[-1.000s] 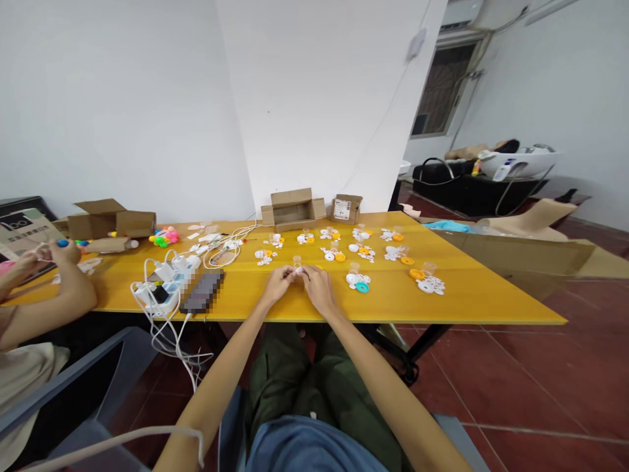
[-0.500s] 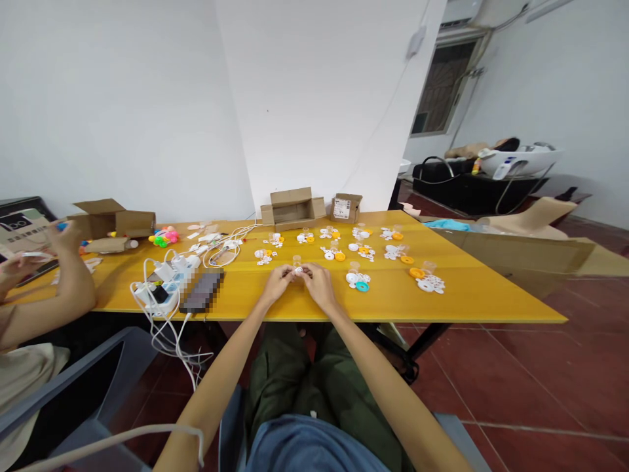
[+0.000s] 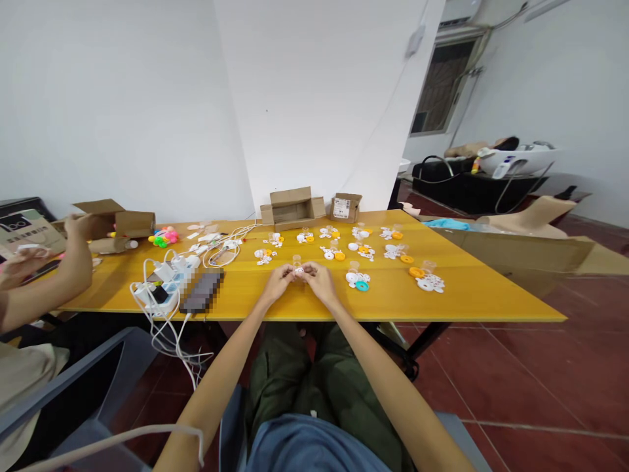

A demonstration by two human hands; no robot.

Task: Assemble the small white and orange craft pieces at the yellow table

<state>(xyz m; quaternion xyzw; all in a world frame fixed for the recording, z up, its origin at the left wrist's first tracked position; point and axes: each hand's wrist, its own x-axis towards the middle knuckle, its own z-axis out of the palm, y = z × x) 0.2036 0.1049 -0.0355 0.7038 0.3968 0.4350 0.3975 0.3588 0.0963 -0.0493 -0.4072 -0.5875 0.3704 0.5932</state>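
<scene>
My left hand [image 3: 278, 282] and my right hand [image 3: 319, 279] meet just above the yellow table [image 3: 472, 298], near its front edge. Their fingertips pinch a small white piece [image 3: 298, 269] between them. A small clear cup [image 3: 296, 260] stands just behind the fingers. To the right lie a white pile with a teal ring [image 3: 359, 282] and a white pile with an orange ring [image 3: 426, 280]. Several more little sets of white and orange parts [image 3: 333, 250] are spread further back.
Two open cardboard boxes [image 3: 293, 206] stand at the table's far edge. At left lie a power strip with white cables [image 3: 164, 286] and a dark flat device [image 3: 202, 292]. Another person's arms [image 3: 46, 275] work at the far left, near another open box [image 3: 114, 220] and bright toys [image 3: 164, 236].
My hands have stayed together on the small white piece. The person at left has lifted a hand up and towards the open box.
</scene>
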